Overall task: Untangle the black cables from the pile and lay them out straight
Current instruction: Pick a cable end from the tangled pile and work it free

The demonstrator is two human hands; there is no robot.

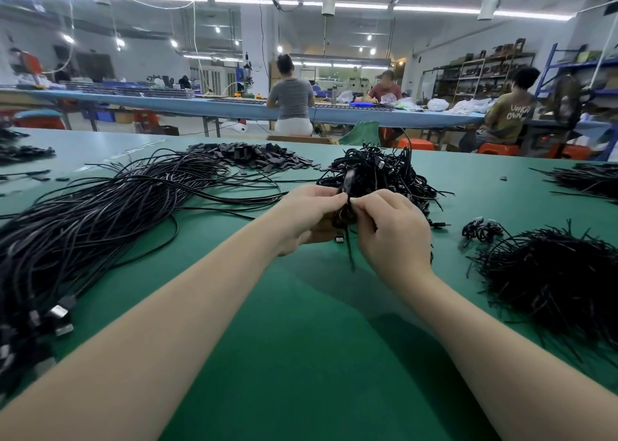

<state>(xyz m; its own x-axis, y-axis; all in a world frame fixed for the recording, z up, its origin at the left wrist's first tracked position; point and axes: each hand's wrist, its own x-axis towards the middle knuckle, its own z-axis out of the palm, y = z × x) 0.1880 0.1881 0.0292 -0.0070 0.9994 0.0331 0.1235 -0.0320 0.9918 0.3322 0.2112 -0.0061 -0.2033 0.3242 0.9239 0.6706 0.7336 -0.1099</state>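
Green worktop [301,323], straightened cables [100,226] fanned out at left, tangled pile [378,173] just beyond the hands. Left hand [307,220] and right hand [391,233] each pinch one small coiled cable [344,213], fingers clamped. Next, I'd say: undo it, pull it straight.

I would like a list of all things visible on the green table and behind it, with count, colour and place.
green table: one, green, foreground
straightened cables: one big bundle, black, left
tangled cable pile: one, black, centre, behind the hands
small flat pieces: one heap, black, far centre
cable ties: one heap, black, right
coiled cable: one, black, between both hands
seated people: three, at the blue bench behind
left hand: pinches the coiled cable
right hand: pinches the coiled cable
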